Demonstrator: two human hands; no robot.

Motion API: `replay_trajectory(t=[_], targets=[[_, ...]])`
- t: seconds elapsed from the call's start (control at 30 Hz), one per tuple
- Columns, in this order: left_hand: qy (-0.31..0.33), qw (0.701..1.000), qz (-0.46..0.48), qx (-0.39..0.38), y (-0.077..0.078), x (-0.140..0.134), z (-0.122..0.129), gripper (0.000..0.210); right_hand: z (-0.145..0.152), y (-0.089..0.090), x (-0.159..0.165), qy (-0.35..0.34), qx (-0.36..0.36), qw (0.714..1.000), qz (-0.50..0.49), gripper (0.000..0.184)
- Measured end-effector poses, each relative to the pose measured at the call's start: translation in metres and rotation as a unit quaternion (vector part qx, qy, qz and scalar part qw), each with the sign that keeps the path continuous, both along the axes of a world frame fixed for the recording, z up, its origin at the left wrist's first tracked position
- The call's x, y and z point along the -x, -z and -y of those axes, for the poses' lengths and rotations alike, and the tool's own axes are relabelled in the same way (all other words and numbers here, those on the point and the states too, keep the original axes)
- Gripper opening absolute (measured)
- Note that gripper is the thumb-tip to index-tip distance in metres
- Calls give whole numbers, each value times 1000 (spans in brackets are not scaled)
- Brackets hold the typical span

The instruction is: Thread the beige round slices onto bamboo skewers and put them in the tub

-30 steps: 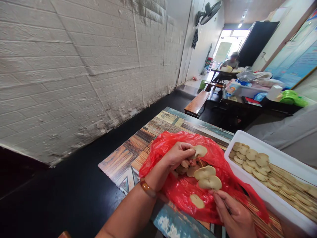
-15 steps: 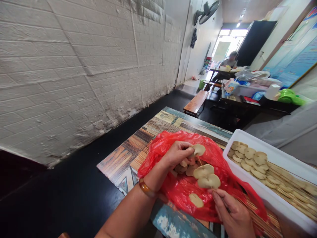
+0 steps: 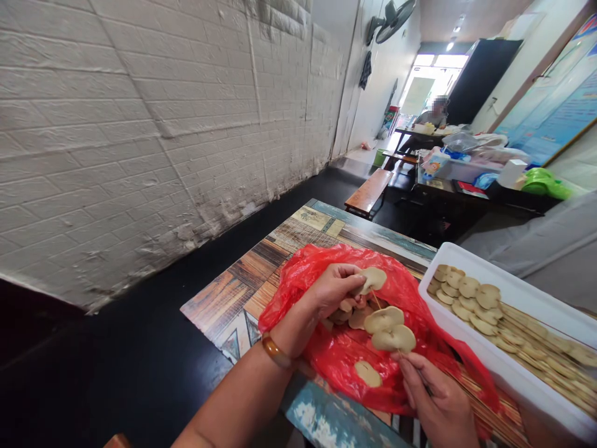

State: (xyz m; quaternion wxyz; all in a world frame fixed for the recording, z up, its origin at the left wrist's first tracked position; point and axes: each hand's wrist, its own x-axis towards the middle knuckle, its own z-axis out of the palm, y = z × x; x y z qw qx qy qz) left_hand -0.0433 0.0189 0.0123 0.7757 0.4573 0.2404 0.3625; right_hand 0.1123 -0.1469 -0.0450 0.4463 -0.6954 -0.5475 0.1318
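Observation:
My left hand (image 3: 339, 287) pinches a round, pale tan slice (image 3: 373, 280) at the tip of a thin wooden skewer (image 3: 377, 300). Lower on that same skewer sit two more tan slices (image 3: 393, 338), one overlapping the other. My right hand (image 3: 436, 392) grips the skewer just below them, between thumb and fingers. Beneath both hands a crumpled red plastic bag (image 3: 321, 367) lies spread on the table, with more slices (image 3: 342, 315) partly hidden under my left hand. One loose slice (image 3: 368, 374) rests on the bag, left of my right hand.
A white tray (image 3: 438, 252) on the right holds several filled skewers in rows. Bare skewers (image 3: 494, 410) lie beside my right hand on the patterned table (image 3: 265, 267). Beyond stand a wooden bench (image 3: 369, 190) and a cluttered table; a person (image 3: 436, 115) sits at the back.
The hands, skewer and slices keep almost the same pose. The view has shifted very slightly.

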Motion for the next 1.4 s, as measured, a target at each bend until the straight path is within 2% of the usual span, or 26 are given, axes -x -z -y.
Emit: replay_trajectory(t=[0.13,0.43,0.57,0.7,1.0,1.13,1.23,1.4], targets=[[-11,1000,-22,-18,-1,0,1,33,1,-3,-4,-22,27,999,-33,44],[-5,998,-50,-49,-6,0,4,29,0,-7,-3,-15,17,1000,-22,44],[-19,996,-61,-56,-7,0,4,27,0,-7,-6,-18,18,1000,-2,43],[-31,993,-84,-73,-7,-1,5,25,-2,-4,-13,-58,26,997,38,36],[-55,987,-97,-115,2,-1,0,22,-5,0,-21,-94,-9,991,91,31],[-77,976,-137,-148,-1,-3,1,22,-4,2,-20,-94,10,993,68,31],[-88,969,-161,-168,-3,-4,2,22,-3,1,-15,-61,35,997,21,34],[-68,971,-158,-165,-2,-3,2,21,-3,-4,-4,-37,40,998,-35,38]])
